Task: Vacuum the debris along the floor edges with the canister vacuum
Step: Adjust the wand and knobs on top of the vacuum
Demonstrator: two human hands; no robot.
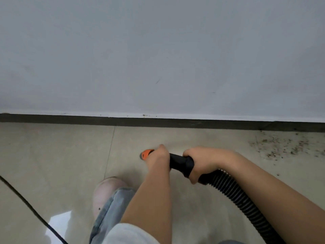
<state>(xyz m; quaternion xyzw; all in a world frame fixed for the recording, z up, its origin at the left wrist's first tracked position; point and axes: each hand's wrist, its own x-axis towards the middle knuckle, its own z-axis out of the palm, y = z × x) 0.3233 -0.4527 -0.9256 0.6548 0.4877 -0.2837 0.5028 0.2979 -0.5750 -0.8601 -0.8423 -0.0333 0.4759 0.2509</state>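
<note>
Left hand (158,156) was wrapped round the front of the black tube (181,163), just behind the orange nozzle (146,154), and your right hand (202,162) gripped the cuff where the ribbed hose (237,192) joins it. Both hands were curled tight on the tool, neither one spread.

Nozzle pointed left and down at the tiled floor (52,155), short of the dark skirting board (70,118). Whether its tip touched the tile, you could not tell. The canister itself was out of sight.

Handling, as a judgement: the tube looked rigid, so you could steer it from the front hand alone. The hose looked soft and springy and would likely drag and twist against you, so the rear hand on the cuff was the right place to take that pull. The plastic nozzle seemed light and should slide easily on smooth tile.

Debris (284,147) lay scattered to your right, against the skirting board and well apart from the nozzle. A few specks (144,115) sat on the top ledge of the board. A black cord (26,206) crossed the floor at your left, near your shoe (105,191). Mind it when stepping.
</note>
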